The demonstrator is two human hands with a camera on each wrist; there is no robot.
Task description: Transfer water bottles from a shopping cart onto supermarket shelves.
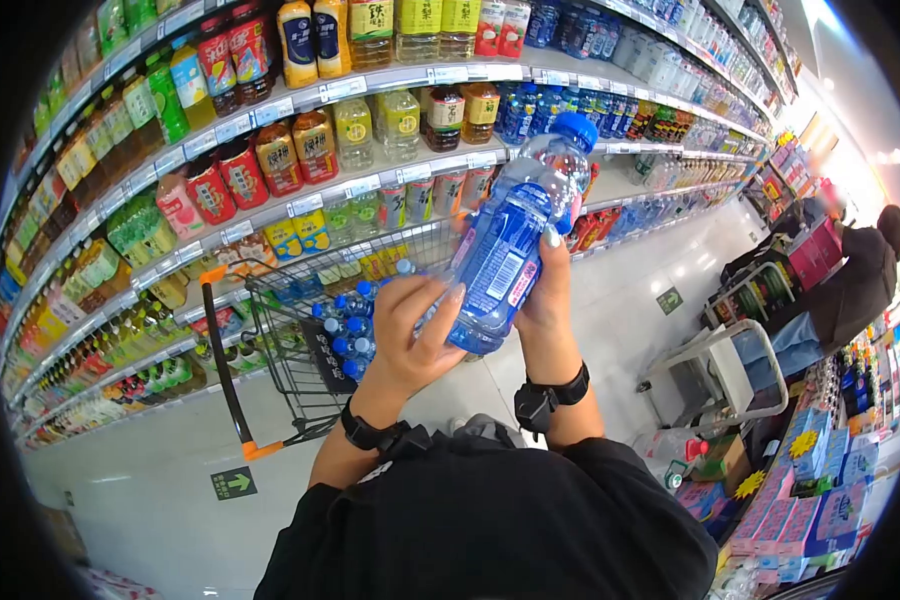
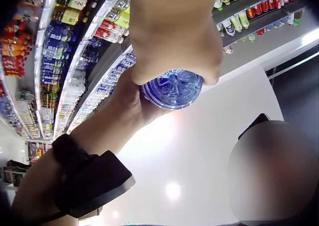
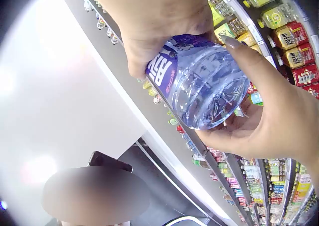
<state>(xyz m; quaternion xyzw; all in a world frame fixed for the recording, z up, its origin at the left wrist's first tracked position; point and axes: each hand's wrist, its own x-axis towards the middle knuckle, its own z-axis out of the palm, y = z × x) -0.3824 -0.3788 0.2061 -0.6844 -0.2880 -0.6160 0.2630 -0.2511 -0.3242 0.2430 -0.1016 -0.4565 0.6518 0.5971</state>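
Observation:
A clear plastic water bottle (image 1: 505, 245) with a blue cap and blue label is held tilted in front of the chest, its cap end up and away. My right hand (image 1: 547, 292) grips its right side, thumb on the front near the label. Around the lower left side curls my left hand (image 1: 410, 335). From beneath, the left wrist view shows the ribbed base of the bottle (image 2: 173, 90) between both hands. In the right wrist view, the left hand's thumb (image 3: 249, 61) lies along the bottle (image 3: 207, 86), with fingers under the base.
A shopping cart (image 1: 270, 340) with several blue-capped bottles (image 1: 353, 340) stands at the left. Long shelves of drinks (image 1: 340, 95) curve ahead. To the right are a white trolley (image 1: 715, 375), a person in dark clothing (image 1: 860, 285) and stacked boxes (image 1: 800, 510).

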